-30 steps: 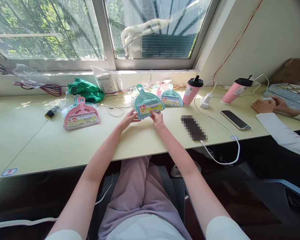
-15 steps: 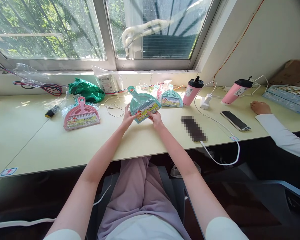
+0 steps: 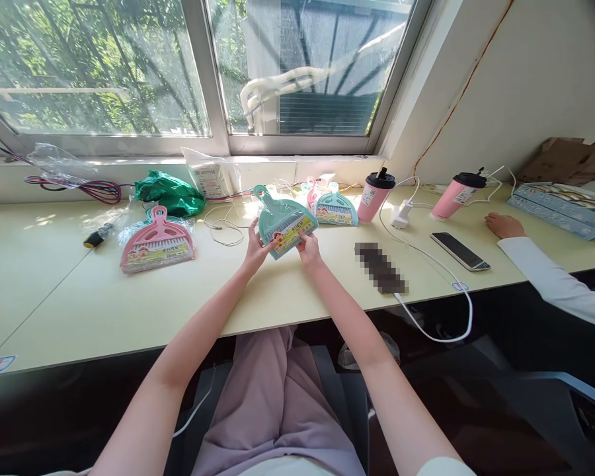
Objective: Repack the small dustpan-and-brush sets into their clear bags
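1. Counter [image 3: 94, 311], pale yellow, smooth, below metal-framed glass.
2. Dustpan set [image 3: 285, 221], mint, fan-shaped, bristled, tilted above counter; fingers of left hand [image 3: 258, 251] and right hand [image 3: 309, 250] closed on its edges.
3. Pink dustpan set [image 3: 158, 241], in clear crinkled plastic, left.
4. Green bag [image 3: 168, 194], glossy, crumpled.

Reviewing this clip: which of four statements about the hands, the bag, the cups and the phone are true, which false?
1. The left hand and right hand both hold a teal dustpan set. True.
2. The bag is red. False: the green bag lies behind the pink dustpan set.
3. Both pink cups have black lids. True.
4. The phone leans on a cup. False: the silver-edged phone lies flat.
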A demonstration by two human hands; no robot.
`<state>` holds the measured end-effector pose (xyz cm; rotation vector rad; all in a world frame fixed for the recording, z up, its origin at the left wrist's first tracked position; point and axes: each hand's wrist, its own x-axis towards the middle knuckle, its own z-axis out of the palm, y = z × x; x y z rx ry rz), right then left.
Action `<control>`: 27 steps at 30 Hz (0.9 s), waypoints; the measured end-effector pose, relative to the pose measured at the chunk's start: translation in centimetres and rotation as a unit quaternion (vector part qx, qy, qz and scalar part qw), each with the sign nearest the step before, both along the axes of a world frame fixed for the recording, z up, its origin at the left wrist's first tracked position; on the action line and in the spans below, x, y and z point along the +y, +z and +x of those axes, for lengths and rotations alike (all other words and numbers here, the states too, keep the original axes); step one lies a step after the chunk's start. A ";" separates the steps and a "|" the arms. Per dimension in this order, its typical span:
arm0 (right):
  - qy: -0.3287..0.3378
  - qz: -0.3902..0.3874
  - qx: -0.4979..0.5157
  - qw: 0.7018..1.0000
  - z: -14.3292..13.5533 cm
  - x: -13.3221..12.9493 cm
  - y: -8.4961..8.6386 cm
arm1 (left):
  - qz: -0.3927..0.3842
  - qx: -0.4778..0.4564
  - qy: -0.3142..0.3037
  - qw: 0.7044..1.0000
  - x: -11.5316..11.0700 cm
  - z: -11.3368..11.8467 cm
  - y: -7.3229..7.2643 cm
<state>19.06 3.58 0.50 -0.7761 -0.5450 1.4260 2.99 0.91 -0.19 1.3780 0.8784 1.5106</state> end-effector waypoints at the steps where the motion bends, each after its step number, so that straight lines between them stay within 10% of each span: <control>1: -0.015 -0.003 -0.006 1.000 0.0 0.1 0.0 | -0.006 -0.003 0.000 1.000 -0.2 0.4 -0.2; 9: -0.095 0.041 0.014 0.995 0.8 -0.1 0.4 | -0.077 0.042 -0.236 0.968 -0.9 0.7 0.4; 18: 0.044 0.044 -0.025 0.998 -0.4 -0.8 0.3 | -0.041 -0.048 -0.085 0.994 0.1 -2.1 2.1; 27: 0.023 -0.024 0.006 0.999 -0.3 -0.4 0.2 | -0.020 -0.002 -0.030 0.999 -0.7 -0.5 1.5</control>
